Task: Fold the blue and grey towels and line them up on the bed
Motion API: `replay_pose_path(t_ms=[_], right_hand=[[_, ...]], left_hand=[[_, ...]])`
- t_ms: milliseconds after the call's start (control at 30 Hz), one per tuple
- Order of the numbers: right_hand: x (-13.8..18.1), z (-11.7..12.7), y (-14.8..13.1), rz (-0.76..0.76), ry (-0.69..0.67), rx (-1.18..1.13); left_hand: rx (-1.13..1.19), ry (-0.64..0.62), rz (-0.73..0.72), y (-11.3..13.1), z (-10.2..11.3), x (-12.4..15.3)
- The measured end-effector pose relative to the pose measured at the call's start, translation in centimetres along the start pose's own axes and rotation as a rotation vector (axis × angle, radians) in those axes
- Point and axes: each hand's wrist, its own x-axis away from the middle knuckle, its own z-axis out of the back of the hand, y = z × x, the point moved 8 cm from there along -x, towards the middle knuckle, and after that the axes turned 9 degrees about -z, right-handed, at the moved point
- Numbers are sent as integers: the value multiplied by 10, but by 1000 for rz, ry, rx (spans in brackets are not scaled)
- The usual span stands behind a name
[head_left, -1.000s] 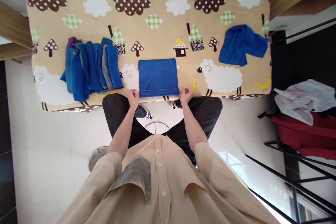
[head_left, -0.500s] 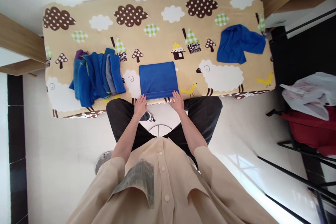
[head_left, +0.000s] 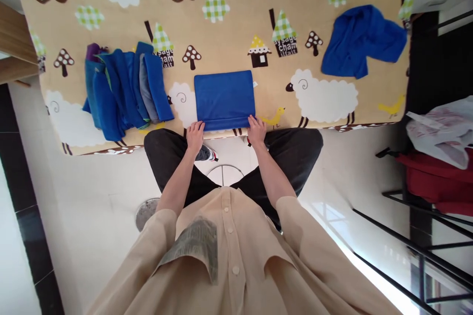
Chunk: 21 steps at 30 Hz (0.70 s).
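Folded blue cloth (head_left: 224,98), near edge under both hands' fingers (head_left: 197,128)

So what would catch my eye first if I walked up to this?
The flat, folded blue cloth at the near edge of the cartoon sheep blanket, with the left hand and right hand at its near corners. A pile of folded blue cloths lies left, a crumpled blue cloth far right.

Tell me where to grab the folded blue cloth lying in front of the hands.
Probably by the two near corners of the folded blue cloth, coming from the table's front edge. It lies flat and square, its rolled near hem sits by that edge, and the left hand and right hand already rest at those corners.
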Motion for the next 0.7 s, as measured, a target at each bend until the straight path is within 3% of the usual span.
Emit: replay_pose_path(t_ms=[300,700], right_hand=[[-1,13,21,-79,87,-94],[35,23,31,-175,104,-175]], left_hand=[[69,69,37,-10,5,7],[61,53,68,4,14,43]])
